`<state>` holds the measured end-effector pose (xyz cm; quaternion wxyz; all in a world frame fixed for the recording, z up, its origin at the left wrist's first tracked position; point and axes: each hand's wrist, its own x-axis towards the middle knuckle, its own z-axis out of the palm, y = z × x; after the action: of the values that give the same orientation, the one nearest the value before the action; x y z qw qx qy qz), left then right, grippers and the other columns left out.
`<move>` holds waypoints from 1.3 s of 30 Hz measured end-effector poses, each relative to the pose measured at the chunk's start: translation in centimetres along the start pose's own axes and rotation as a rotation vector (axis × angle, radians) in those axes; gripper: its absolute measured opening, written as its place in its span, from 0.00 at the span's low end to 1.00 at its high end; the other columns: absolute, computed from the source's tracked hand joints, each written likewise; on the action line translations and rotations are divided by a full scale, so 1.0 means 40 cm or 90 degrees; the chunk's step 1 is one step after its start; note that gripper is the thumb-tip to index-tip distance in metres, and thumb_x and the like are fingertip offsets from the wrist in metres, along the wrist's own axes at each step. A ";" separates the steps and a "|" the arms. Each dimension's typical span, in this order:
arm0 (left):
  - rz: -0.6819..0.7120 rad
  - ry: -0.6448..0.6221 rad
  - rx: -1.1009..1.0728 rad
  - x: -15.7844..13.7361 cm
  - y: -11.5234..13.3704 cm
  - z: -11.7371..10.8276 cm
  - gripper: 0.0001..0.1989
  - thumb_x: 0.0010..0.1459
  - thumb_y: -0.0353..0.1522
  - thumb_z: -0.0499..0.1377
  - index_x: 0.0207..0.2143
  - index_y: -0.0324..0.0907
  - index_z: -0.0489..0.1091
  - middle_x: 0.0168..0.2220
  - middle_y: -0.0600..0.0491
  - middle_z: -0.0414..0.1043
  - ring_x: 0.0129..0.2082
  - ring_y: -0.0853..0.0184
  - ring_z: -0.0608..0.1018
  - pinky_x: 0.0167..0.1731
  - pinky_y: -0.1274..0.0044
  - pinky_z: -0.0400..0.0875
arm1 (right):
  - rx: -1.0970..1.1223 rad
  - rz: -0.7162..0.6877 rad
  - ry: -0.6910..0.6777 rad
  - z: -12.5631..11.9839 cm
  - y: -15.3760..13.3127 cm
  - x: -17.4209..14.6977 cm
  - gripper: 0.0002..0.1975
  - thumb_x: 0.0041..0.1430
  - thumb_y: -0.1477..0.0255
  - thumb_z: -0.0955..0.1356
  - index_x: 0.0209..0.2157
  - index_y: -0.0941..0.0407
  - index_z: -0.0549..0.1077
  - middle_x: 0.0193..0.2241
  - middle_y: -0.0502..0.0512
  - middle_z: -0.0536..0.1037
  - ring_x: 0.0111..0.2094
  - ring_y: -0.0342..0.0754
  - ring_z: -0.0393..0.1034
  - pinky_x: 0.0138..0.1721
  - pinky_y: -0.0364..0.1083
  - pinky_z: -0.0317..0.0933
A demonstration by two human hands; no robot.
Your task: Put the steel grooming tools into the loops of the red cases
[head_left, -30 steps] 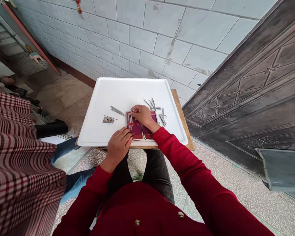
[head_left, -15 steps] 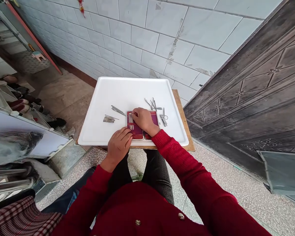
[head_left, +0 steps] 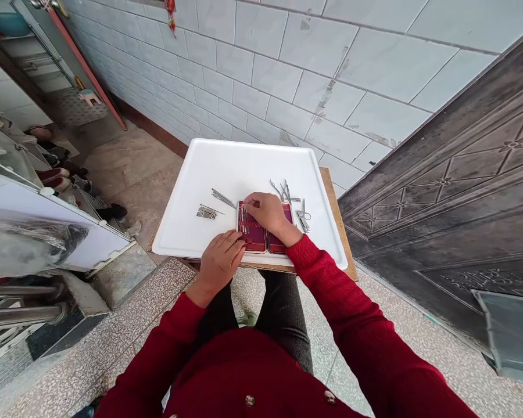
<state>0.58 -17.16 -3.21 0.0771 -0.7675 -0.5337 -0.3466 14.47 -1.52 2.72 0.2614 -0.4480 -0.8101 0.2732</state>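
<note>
An open manicure case (head_left: 257, 241) with a dark red lining lies near the front of the white tray (head_left: 209, 159). Slim metal tools (head_left: 244, 223) sit under a strap of elastic loops in its left half. My left hand (head_left: 221, 255) holds the case's left front edge, fingers together and bent over it. Over the upper part of the case, my right hand (head_left: 268, 212) is closed in a pinch on a slim metal tool at the top of the loops; the fingers hide most of it. The case's right half is partly under my right wrist.
Left of the case lie slim metal tools (head_left: 223, 198) and a nail clipper (head_left: 206, 214). To the right are metal nippers (head_left: 285, 190), small scissors (head_left: 305, 213) and another clipper (head_left: 303, 222). A tiled wall (head_left: 253, 87) stands behind, a dark panelled door (head_left: 440, 191) at right.
The whole view has shifted, so the tray appears further right. My right hand stays pinched at the top of the loops, and my left hand keeps its place on the case edge.
</note>
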 end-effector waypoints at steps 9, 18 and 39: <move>-0.025 -0.011 0.000 -0.008 -0.018 -0.021 0.12 0.71 0.30 0.54 0.51 0.43 0.75 0.53 0.45 0.79 0.57 0.57 0.79 0.58 0.61 0.75 | -0.237 -0.061 -0.091 0.064 -0.088 0.090 0.11 0.61 0.78 0.67 0.31 0.55 0.81 0.36 0.56 0.84 0.34 0.49 0.73 0.32 0.46 0.56; -0.010 0.000 0.041 -0.019 -0.018 -0.005 0.12 0.70 0.28 0.54 0.51 0.42 0.73 0.53 0.45 0.79 0.57 0.57 0.79 0.56 0.63 0.76 | -0.297 -0.064 -0.096 0.121 -0.080 0.109 0.11 0.63 0.77 0.66 0.35 0.55 0.82 0.39 0.58 0.84 0.37 0.51 0.75 0.32 0.46 0.56; 0.022 0.056 0.062 -0.014 -0.018 -0.003 0.09 0.68 0.26 0.56 0.48 0.39 0.73 0.49 0.45 0.81 0.53 0.58 0.81 0.53 0.66 0.77 | -0.273 -0.032 -0.108 0.097 -0.104 0.100 0.11 0.63 0.75 0.65 0.37 0.54 0.82 0.39 0.53 0.83 0.38 0.48 0.73 0.34 0.45 0.56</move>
<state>-0.22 -17.35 -3.66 0.1433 -0.7559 -0.5327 -0.3525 7.61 -0.73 3.49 0.0979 -0.4486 -0.8795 0.1251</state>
